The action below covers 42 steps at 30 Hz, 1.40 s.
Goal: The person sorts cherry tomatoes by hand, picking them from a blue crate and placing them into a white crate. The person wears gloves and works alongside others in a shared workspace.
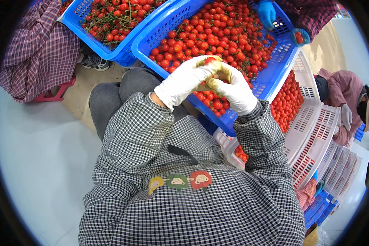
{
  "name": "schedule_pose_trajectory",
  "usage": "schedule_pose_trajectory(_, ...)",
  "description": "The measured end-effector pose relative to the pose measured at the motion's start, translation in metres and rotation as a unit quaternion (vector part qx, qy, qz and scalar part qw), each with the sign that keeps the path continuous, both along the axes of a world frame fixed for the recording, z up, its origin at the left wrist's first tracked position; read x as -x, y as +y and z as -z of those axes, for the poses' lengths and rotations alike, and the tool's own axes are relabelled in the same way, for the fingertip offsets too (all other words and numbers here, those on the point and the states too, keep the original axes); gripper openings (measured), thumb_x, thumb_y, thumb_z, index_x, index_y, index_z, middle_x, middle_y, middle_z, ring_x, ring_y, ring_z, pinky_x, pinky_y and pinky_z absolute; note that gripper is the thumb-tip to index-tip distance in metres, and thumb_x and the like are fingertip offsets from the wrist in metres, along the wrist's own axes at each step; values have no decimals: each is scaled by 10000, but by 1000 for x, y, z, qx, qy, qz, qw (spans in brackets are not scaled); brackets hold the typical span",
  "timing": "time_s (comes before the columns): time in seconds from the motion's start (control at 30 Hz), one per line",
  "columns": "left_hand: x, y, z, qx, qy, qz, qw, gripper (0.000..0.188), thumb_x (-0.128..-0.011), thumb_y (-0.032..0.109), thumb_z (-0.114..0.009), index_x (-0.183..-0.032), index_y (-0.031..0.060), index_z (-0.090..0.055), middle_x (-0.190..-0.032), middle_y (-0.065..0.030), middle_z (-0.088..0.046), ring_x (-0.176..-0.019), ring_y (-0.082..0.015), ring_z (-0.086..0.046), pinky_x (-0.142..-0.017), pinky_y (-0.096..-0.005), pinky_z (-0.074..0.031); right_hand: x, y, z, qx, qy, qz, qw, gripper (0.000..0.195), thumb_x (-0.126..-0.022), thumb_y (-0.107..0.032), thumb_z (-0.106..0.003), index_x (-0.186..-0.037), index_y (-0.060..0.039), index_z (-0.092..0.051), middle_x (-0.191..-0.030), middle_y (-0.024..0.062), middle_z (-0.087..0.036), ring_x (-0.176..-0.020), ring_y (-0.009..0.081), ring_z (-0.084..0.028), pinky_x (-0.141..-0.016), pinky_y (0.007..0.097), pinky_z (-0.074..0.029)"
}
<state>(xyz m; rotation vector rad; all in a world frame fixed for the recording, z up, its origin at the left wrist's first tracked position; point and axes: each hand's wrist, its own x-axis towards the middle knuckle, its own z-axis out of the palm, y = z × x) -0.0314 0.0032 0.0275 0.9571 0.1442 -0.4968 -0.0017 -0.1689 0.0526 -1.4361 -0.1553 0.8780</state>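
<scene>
Both my hands wear white gloves with yellow-stained fingertips and meet above a blue plastic crate [160,68] heaped with red cherry tomatoes [221,33]. A single cherry tomato [210,60] shows among the fingers of my left hand [187,78], which is closed around it. My right hand [235,89] is curled beside it, its fingertips close to the left fingers. Whether the right fingers grip anything is hidden by the gloves. Below my hands, more cherry tomatoes [213,101] lie in the near end of the blue crate.
Another blue crate [110,54] at upper left holds tomatoes on green stems [117,18]. A co-worker's blue-gloved hand [267,14] reaches over the main crate's far side. White crates [306,123] stand at right, one holding loose tomatoes [286,103]. People sit at left and right.
</scene>
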Motion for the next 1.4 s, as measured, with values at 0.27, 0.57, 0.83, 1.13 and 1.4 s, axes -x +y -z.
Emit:
schedule_pose_trajectory(0.27, -9, 17, 49, 107, 101, -255, 956, 310, -977, 299, -535, -1169, 72, -621, -1117, -67, -649, -1017, -185, -606, -870, -315, -477, -56, 54, -20, 28, -113, 18, 993, 326, -882, -186, -669, -1152, -21, -594, -941, -13, -624, -718, 48, -538, -594, 208, -430)
schedule_pose_trajectory(0.57, -10, 40, 40, 167, 91, -368, 910, 240, -941, 251, -597, -1082, 64, -647, -984, -35, -660, -862, -188, -623, -750, -288, -513, -163, 99, -32, -4, -267, -43, 963, 796, -971, -331, -581, -1510, 49, -135, -1475, 246, -338, -1326, 310, -400, -1102, 382, -353)
schedule_pose_trajectory(0.83, -5, 44, 13, 196, 144, -385, 891, 243, -974, 239, -554, -1123, 53, -605, -1131, -45, -599, -940, -177, -576, -724, -268, -513, -107, -73, 44, 300, -234, -25, 924, 260, -902, -88, -611, -1122, 48, -635, -995, 88, -695, -916, 141, -637, -853, 280, -504)
schedule_pose_trajectory(1.13, -4, 41, 16, 229, 156, -337, 900, 226, -977, 204, -555, -1106, 30, -620, -1032, -52, -648, -868, -182, -629, -691, -266, -533, -32, -63, 51, 500, -383, -255, 734, 501, -783, -424, -751, -1091, -57, -602, -1039, 150, -620, -1017, 344, -612, -852, 448, -510)
schedule_pose_trajectory(1.4, -3, 41, 21, 235, 147, -325, 904, 266, -970, 203, -570, -1151, 14, -616, -1035, -68, -649, -874, -194, -626, -705, -266, -531, -51, -83, 80, 413, -200, -164, 873, 355, -839, -223, -700, -1103, -7, -600, -944, 143, -664, -937, 272, -660, -806, 375, -527)
